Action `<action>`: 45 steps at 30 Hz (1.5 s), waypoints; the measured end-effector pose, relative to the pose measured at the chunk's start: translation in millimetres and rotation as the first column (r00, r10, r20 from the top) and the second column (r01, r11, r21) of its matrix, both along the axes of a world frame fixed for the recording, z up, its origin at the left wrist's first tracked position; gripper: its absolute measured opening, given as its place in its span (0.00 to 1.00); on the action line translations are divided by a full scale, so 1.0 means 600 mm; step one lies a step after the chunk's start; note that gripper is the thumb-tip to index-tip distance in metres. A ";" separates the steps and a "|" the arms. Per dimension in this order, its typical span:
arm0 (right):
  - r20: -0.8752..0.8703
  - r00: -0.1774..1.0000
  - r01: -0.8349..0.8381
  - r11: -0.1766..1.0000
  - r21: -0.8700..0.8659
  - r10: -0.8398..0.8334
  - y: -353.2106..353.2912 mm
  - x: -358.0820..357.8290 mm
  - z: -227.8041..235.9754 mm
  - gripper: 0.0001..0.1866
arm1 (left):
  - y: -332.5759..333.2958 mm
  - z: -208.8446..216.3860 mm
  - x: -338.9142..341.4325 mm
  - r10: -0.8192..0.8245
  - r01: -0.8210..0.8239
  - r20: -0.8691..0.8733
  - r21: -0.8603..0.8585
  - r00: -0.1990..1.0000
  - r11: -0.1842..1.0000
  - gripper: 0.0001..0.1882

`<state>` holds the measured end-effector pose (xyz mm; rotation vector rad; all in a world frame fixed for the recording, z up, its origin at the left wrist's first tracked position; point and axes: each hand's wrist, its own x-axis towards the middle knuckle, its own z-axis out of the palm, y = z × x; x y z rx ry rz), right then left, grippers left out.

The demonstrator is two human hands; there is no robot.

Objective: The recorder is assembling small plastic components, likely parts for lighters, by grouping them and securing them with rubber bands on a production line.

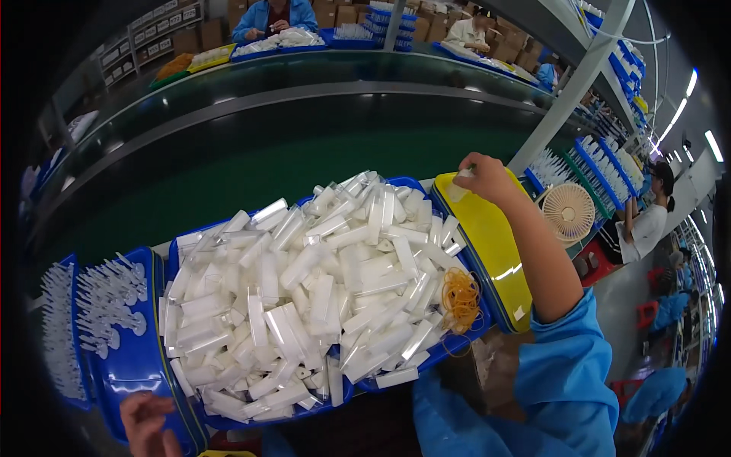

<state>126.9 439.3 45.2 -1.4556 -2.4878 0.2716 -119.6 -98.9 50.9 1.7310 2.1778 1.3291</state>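
Note:
My right hand (489,180) reaches over the far end of a yellow tray (499,236), fingers pinched on a small whitish translucent piece (458,187), partly hidden by the fingers. Low at the left, my left hand (145,423) is at the near end of a blue tray (137,373); its fingers are loosely curled and apart, and nothing shows in them. Between the hands lies a big heap of white and clear plastic casings (304,297) in blue trays. Tangled orange rubber bands (461,299) rest on the heap's right side.
White stemmed parts (114,293) stand in the left blue tray, with more in another tray (65,327) beside it. A green conveyor belt (304,137) runs beyond the heap. A metal post (571,84) and a round beige fan (568,213) stand at right. Several people work around.

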 end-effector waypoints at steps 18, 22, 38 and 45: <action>-0.007 0.976 -0.210 0.947 0.242 0.218 -0.114 -0.049 0.025 0.25 | 0.068 -0.047 -0.229 0.042 -0.187 -0.643 -0.159 0.764 0.969 0.16; -0.159 0.680 -0.703 0.698 0.136 0.716 -0.251 -0.108 0.067 0.18 | 0.062 -0.076 -0.253 0.153 -0.326 -0.663 -0.145 0.732 0.934 0.17; 0.417 0.412 -0.911 0.356 0.208 0.810 -0.356 -0.191 0.083 0.15 | -0.025 0.027 -0.065 0.381 -0.354 -0.442 0.146 0.812 0.924 0.10; -0.318 0.620 -0.719 0.682 0.139 0.718 -0.400 -0.095 0.098 0.21 | 0.003 -0.038 0.091 0.000 -0.132 0.424 0.281 0.906 0.951 0.09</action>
